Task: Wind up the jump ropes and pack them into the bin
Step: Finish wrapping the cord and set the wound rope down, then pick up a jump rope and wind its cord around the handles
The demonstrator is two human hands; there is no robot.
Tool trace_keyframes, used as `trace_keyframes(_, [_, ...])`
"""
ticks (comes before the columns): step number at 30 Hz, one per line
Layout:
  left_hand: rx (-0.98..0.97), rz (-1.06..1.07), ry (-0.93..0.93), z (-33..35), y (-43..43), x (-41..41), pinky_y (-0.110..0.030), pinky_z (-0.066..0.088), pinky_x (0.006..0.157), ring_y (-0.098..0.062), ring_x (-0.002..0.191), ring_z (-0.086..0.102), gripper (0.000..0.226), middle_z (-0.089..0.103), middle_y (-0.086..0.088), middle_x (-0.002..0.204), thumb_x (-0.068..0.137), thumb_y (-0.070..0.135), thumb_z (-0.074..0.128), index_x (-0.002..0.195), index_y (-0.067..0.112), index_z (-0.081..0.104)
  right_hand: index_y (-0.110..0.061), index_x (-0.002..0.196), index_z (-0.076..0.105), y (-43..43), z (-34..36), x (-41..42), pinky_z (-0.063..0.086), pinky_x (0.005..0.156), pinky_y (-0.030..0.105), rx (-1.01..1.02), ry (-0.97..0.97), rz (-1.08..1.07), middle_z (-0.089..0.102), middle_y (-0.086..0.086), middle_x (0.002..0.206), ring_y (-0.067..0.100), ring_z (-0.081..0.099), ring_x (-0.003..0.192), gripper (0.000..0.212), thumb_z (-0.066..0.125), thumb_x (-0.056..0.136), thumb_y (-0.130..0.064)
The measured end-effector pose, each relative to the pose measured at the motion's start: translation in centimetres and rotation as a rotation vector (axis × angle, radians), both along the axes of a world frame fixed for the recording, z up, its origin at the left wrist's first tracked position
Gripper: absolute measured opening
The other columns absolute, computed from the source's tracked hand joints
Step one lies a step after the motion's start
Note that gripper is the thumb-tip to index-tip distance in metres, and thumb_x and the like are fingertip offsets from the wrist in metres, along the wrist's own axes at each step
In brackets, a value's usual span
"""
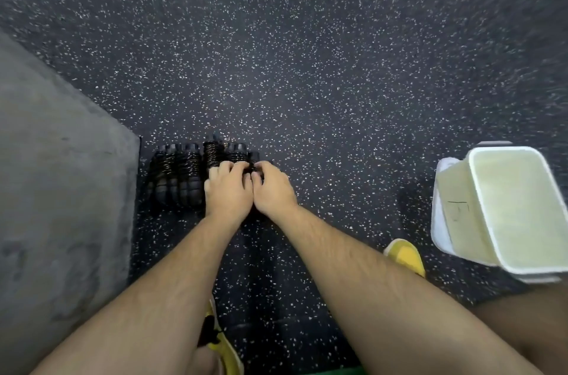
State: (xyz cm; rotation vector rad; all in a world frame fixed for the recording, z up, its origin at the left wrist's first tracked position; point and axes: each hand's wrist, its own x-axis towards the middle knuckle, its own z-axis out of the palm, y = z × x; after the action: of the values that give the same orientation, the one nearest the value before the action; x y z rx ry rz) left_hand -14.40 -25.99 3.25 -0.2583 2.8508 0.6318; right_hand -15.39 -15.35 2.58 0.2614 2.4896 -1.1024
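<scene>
Left hand (228,188) and right hand (274,188) each grip the rightmost of roughly five wound jump ropes (184,173); one bin (522,208) nearby

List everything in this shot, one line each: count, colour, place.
wound jump ropes: several bundles, exact count unclear, black, in a row on the floor ahead, next to the slab's edge
bin: one, white, pale inside, nothing seen in it, on the floor at right
lid: one, white, flat, against the bin's left side
slab: one, grey, left side
floor: dark with white specks, everywhere else
sandals: two, yellow, one near the bin, one at bottom centre
left hand: one, fingers curled over the right end of the rope row
right hand: one, touching the left hand, fingers curled on the last bundle
</scene>
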Motion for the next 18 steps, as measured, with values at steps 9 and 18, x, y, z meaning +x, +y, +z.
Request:
trace_keyframes(9, [0.255, -0.215, 0.095, 2.4, 7.1, 0.7, -0.042, 0.049, 0.084, -0.02, 0.093, 0.061, 0.024, 0.066, 0.004, 0.098, 0.102, 0.031, 0.042, 0.105, 0.024, 0.065, -0.019, 0.106, 0.055, 8.4, 5.4, 2.5, 0.051, 0.078, 0.038, 0.087, 0.123, -0.063, 0.067, 0.0, 0.098, 0.023, 0.061, 0.089, 0.024, 0.035, 0.104, -0.032])
trace_keyframes(18, [0.356, -0.424, 0.137, 9.5, 20.3, 0.8, -0.042, 0.051, 0.08, -0.017, 0.086, 0.061, 0.024, 0.064, 0.009, 0.093, 0.105, 0.036, 0.036, 0.1, 0.027, 0.058, -0.016, 0.099, 0.052, 20.9, 12.5, 5.1, 0.041, 0.068, 0.036, 0.265, 0.228, -0.236, 0.059, -0.002, 0.088, 0.023, 0.058, 0.082, 0.029, 0.029, 0.105, -0.033])
